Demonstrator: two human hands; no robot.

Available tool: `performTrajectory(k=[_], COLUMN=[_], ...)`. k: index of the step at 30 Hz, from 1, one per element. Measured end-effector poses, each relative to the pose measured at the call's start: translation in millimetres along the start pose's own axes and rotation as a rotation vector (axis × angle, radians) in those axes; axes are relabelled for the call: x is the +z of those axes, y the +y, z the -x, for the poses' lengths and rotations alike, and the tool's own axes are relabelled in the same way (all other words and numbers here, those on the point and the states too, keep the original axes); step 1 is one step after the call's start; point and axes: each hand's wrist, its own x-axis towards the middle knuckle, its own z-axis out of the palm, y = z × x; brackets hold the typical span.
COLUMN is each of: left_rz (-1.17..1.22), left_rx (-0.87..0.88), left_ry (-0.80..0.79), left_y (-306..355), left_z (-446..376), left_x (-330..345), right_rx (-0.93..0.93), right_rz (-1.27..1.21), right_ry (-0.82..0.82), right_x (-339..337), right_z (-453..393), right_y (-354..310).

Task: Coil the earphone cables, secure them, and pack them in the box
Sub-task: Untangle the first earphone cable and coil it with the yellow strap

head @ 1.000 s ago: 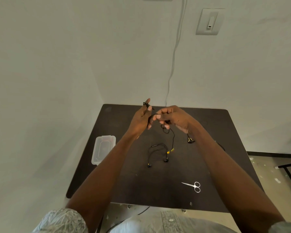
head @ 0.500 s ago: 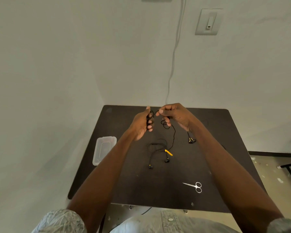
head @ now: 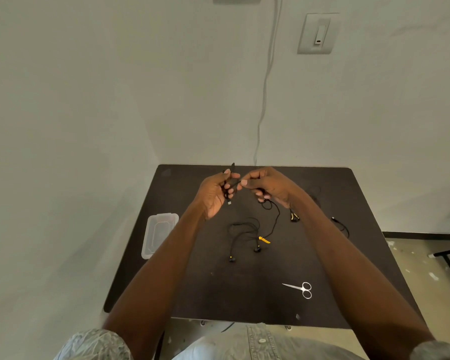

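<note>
A clear plastic box [head: 159, 235] sits at the left edge of a dark table [head: 244, 294], against a pale wall. Right of it, the person's left hand [head: 215, 193] is raised above the table, fingers curled around a bunched black earphone cable [head: 273, 219]. Just beside it, the right hand [head: 269, 184] pinches the same cable between thumb and fingers; the cable hangs down to the table. A second earphone set [head: 244, 236] lies loose at the table's middle, with a small yellow tie [head: 265, 240] beside it. Small silver scissors [head: 300, 289] lie nearer the person, to the right.
</note>
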Motion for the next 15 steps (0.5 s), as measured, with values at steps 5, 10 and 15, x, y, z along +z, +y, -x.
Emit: performTrajectory(k=[5, 10, 15], left_rz=[-0.060, 0.066, -0.192], left_rx=[-0.027, -0.009, -0.075], left_ry=[-0.005, -0.010, -0.119], left_y=[-2, 4, 16], left_z=[-7, -10, -9], left_x=[-2, -6, -12], right_rx=[0.112, 0.450, 0.566], right_rz=[0.112, 0.658, 0.824], right_ry=[-0.068, -0.154, 0.058], right_x=[-3, -9, -16], right_z=[0, -9, -21], right_y=[2, 14, 38])
